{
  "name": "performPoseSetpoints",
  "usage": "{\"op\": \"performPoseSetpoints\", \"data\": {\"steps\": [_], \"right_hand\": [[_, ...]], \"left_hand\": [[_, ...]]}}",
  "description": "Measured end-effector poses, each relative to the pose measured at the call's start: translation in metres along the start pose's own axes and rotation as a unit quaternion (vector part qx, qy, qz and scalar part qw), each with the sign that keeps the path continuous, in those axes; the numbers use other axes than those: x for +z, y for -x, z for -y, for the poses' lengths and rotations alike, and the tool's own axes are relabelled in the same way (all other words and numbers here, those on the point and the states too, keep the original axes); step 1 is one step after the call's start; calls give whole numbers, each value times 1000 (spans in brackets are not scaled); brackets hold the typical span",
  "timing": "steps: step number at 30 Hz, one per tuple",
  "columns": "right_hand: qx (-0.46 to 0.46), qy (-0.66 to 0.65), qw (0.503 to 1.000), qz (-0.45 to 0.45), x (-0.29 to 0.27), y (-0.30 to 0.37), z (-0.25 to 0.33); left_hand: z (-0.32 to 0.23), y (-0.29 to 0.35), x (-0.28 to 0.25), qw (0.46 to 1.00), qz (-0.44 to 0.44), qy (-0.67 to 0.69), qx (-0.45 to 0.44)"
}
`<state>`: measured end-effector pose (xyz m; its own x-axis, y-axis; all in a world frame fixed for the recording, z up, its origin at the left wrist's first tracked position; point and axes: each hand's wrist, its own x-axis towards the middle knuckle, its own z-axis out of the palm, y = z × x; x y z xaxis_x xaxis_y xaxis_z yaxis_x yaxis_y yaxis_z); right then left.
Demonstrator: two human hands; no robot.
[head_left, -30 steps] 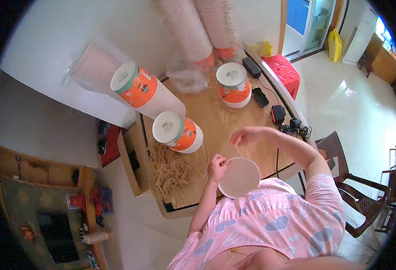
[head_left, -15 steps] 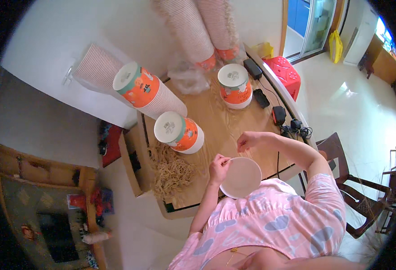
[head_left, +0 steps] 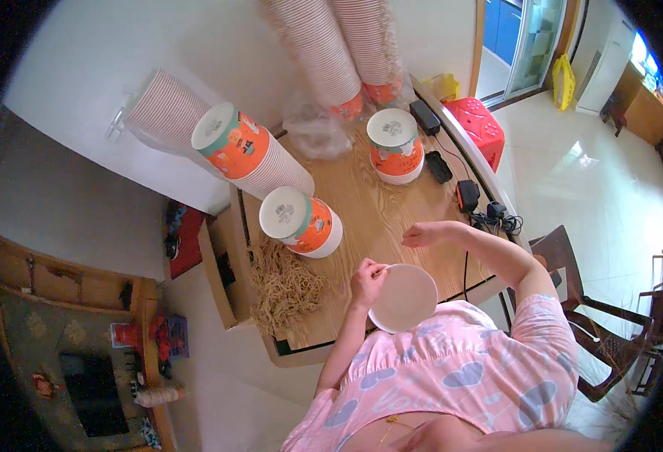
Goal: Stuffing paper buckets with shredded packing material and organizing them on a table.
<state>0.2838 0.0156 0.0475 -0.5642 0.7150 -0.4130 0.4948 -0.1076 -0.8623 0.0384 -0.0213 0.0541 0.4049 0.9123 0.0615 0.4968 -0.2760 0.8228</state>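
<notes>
My left hand (head_left: 369,282) pinches the rim of a white paper bowl (head_left: 404,299), tipped so its hollow inside shows, close to my body. My right hand (head_left: 425,234) hovers above the table just beyond the bowl, its fingers pressed together; whatever they may hold is too small to see. Ahead and to the left stands an upside-down orange, green and white paper tub (head_left: 324,228), beside a heap of tan crinkled paper strands (head_left: 290,290). A similar tub (head_left: 396,158) stands farther back on the right.
A tall nested stack of tubs (head_left: 271,167) leans at the left, with more bagged stacks (head_left: 320,53) against the wall. Black adapters (head_left: 468,195) and cables (head_left: 506,223) lie along the table's right edge. A red stool (head_left: 478,128) and a dark wooden chair (head_left: 610,331) stand beyond it.
My right hand has shifted very slightly to the right, its fingers drawn closer together. My left hand and the bowl stay in place.
</notes>
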Motion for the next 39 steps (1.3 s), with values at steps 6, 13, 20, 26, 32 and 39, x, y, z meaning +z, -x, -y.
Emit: {"op": "performPoseSetpoints", "data": {"steps": [6, 13, 20, 26, 32, 39], "right_hand": [[-67, -69, 995, 13, -2, 4, -4], [17, -68, 998, -5, -5, 8, 14], [-20, -88, 992, -93, 7, 1, 9], [-2, 70, 939, -337, 70, -17, 35], [-53, 70, 903, -421, 93, -8, 59], [-91, 104, 896, -423, 97, -12, 53]], "left_hand": [[4, -2, 0, 999, -9, -14, 32], [-1, 0, -1, 1000, -15, -4, 19], [18, -1, 12, 1000, -18, 15, -8], [18, -4, 3, 999, -43, -5, -18], [4, -7, -58, 987, 98, -121, 30], [-15, -22, -57, 981, 100, -118, 121]]}}
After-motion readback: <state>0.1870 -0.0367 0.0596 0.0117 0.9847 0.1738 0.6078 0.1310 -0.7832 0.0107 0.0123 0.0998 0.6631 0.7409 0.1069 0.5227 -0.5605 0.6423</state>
